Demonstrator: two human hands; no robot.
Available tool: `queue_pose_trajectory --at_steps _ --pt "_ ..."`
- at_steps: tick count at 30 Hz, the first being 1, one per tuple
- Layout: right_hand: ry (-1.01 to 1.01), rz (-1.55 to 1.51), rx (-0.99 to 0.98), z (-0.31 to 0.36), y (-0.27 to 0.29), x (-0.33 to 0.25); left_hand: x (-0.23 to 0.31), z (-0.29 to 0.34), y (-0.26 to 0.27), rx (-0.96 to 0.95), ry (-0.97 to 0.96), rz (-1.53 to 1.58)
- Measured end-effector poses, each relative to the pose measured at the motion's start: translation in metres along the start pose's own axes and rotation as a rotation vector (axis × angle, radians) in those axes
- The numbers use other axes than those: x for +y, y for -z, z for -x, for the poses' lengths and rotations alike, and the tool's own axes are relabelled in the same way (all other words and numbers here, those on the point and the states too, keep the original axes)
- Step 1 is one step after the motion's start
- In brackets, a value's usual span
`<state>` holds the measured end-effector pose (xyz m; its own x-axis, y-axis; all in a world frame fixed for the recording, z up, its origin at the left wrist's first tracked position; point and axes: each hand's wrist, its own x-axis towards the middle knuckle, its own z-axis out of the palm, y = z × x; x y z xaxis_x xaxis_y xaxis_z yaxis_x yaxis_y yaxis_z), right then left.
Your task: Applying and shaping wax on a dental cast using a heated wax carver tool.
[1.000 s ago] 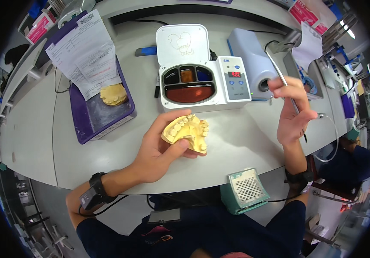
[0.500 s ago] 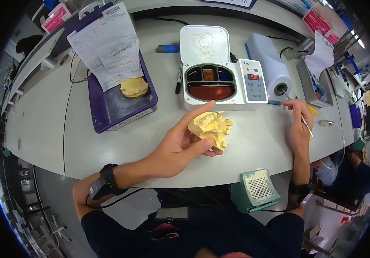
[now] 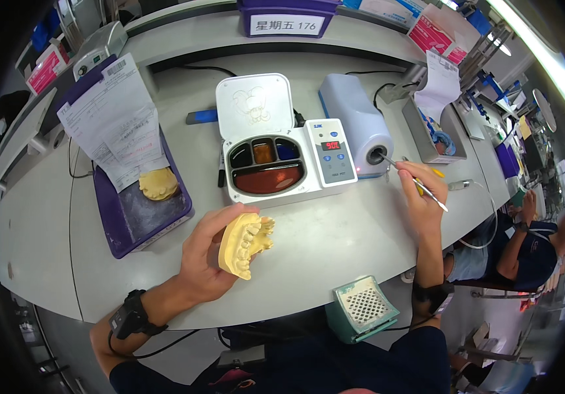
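My left hand (image 3: 207, 256) is closed round a yellow plaster dental model (image 3: 235, 248), its row of teeth turned to the right, held above the table. In my right hand (image 3: 419, 197) is a slim metal wax carving tool (image 3: 431, 195), pinched like a pen. The tool's far end sits in the round opening of a blue-grey heater box (image 3: 359, 121). Left of that box, a white wax pot (image 3: 325, 178) stands with its lid up, showing dark, amber, blue and reddish-brown wax in its compartments.
A purple tray (image 3: 115, 230) on the left holds paper sheets (image 3: 121, 118) and another plaster piece (image 3: 158, 184). A grey box (image 3: 445, 144) stands at the right, near a white cable (image 3: 493, 217). A green vented unit (image 3: 363, 308) is at the front edge. Another person (image 3: 525, 246) sits at far right.
The view has shifted, so the bench things appear further left and lower. My left hand has turned the dental model so its teeth face sideways. My right hand keeps the tool at the heater.
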<state>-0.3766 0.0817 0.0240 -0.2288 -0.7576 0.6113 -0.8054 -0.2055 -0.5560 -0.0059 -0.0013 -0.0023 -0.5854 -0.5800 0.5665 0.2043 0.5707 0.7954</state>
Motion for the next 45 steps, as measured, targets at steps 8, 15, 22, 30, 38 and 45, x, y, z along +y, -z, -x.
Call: queue_pose_trajectory --at_steps 8,15,22,30,38,45 --pt "0.108 0.084 -0.132 -0.016 0.015 0.0 0.0 -0.002 0.005 0.035 -0.015 -0.03" --pt "0.06 -0.479 -0.164 -0.048 0.035 -0.024 0.001 -0.006 0.005 -0.046 0.032 0.057" --pt "-0.145 -0.804 -0.379 -0.071 -0.052 -0.053 -0.003 -0.002 -0.005 0.025 0.167 0.4" --pt "-0.495 -0.994 -0.355 -0.056 -0.065 -0.041 0.0 -0.007 -0.001 0.049 0.157 0.265" --pt "-0.526 -1.01 -0.376 -0.053 -0.063 -0.044 -0.001 0.0 0.007 -0.056 0.139 0.23" --pt "-0.552 -0.999 -0.372 -0.052 -0.061 -0.051 -0.002 0.007 0.001 0.051 0.265 0.339"
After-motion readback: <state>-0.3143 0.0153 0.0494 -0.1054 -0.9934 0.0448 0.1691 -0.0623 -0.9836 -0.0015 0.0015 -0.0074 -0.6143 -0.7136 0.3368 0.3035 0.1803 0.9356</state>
